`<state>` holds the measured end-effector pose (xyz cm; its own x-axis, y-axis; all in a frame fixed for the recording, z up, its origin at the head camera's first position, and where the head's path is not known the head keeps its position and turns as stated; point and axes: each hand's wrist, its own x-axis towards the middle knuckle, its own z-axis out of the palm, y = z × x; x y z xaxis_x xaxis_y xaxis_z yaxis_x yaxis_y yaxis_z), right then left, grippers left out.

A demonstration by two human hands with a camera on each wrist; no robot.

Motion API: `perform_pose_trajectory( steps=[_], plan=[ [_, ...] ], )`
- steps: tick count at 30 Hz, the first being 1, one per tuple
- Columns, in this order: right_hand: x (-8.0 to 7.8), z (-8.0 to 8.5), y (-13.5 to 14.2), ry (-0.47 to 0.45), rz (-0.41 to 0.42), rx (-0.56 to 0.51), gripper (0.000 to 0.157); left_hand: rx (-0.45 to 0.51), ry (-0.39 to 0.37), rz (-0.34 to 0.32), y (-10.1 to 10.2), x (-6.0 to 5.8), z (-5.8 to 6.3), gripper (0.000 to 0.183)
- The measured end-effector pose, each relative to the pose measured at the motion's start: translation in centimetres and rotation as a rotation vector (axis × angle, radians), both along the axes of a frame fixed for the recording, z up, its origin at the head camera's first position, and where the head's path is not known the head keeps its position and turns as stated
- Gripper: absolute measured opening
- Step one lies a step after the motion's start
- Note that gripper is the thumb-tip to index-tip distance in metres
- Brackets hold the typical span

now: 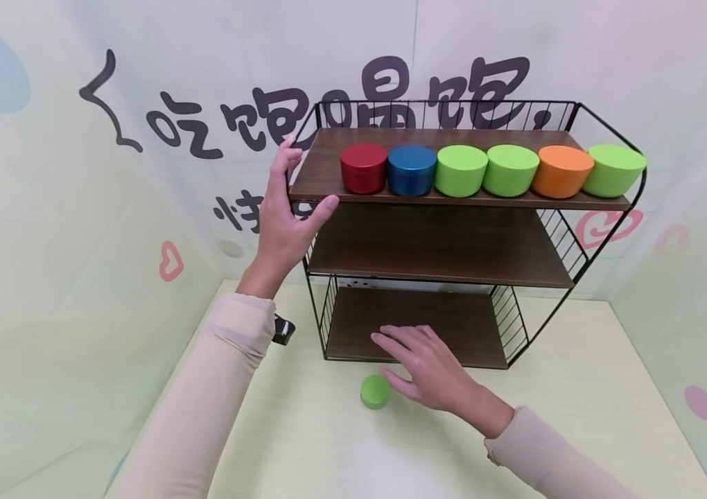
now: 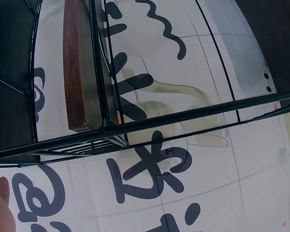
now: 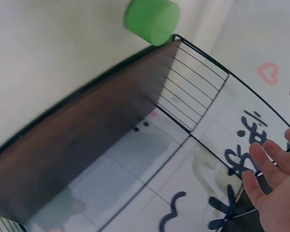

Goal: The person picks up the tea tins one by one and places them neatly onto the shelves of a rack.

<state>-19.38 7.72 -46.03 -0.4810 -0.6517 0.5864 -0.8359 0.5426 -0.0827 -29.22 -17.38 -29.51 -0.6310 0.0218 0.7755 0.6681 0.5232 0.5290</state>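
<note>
A three-tier rack with dark wood shelves (image 1: 441, 246) and a black wire frame stands on the table. On its top shelf is a row of small round tins: a red tin (image 1: 363, 170), a blue tin (image 1: 412, 171), an orange tin (image 1: 562, 173) and several light green ones. My left hand (image 1: 285, 225) is at the top shelf's left front corner, thumb and fingers spread around it. My right hand (image 1: 425, 367) reaches over the table before the bottom shelf, fingers extended and holding nothing. Beside its thumb sits a green tin (image 1: 375, 391), also in the right wrist view (image 3: 154, 21).
The pale table (image 1: 303, 430) stretches out in front of the rack. A printed white cloth (image 1: 204, 62) hangs behind it and at both sides. A small black object (image 1: 283, 330) shows beside the left sleeve. Wire side panels (image 1: 509, 315) edge the shelves.
</note>
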Motion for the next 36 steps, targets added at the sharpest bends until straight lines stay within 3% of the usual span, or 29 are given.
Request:
perform_pose_trajectory(
  steps=[12,25,36],
  plan=[
    [0.4,-3.1,0.0,-0.121,-0.076,0.030,0.055,0.005,0.002,0.002,0.1,0.1,0.0,0.071],
    [0.9,-6.3,-0.3,-0.172,-0.093,0.040,0.059,0.031,-0.020,-0.020,0.1,0.2,0.2,0.074],
    [1.3,-7.9,-0.9,-0.206,-0.103,0.053,0.059,0.010,-0.001,-0.012,0.1,0.0,0.0,0.070]
  ],
)
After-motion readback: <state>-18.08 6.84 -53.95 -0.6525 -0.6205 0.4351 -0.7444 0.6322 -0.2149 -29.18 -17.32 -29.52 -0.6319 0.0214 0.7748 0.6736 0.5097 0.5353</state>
